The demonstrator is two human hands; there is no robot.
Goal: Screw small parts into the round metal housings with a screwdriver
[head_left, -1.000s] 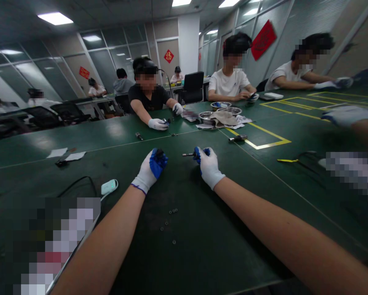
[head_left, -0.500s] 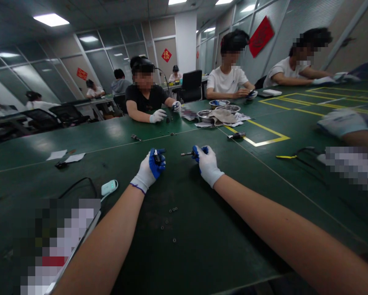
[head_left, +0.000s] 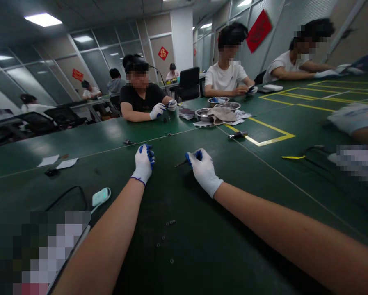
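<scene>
My left hand [head_left: 143, 164], in a white glove with blue palm coating, is turned back up with its fingers curled. The black shiny part seen in it earlier is now hidden under the fingers. My right hand [head_left: 204, 168], gloved alike, pinches a thin dark metal rod [head_left: 180, 164] between thumb and fingers. The rod points left, low over the green table [head_left: 233, 246]. A gap separates the two hands. Several small metal nuts or rings [head_left: 170, 222] lie on the table nearer to me.
A metal tool-like piece [head_left: 130, 142] lies beyond my left hand, a dark cylinder [head_left: 237, 135] beyond my right. Metal bowls [head_left: 204, 114] and a cloth [head_left: 222, 114] stand farther back. A white device [head_left: 100, 197] with a cable is at left. Co-workers sit around the table; a gloved hand [head_left: 356, 119] is at right.
My left hand has turned over and shifted left, hiding the black part. My right hand has tilted, so the rod now slopes down to the left. The view has moved slightly.
</scene>
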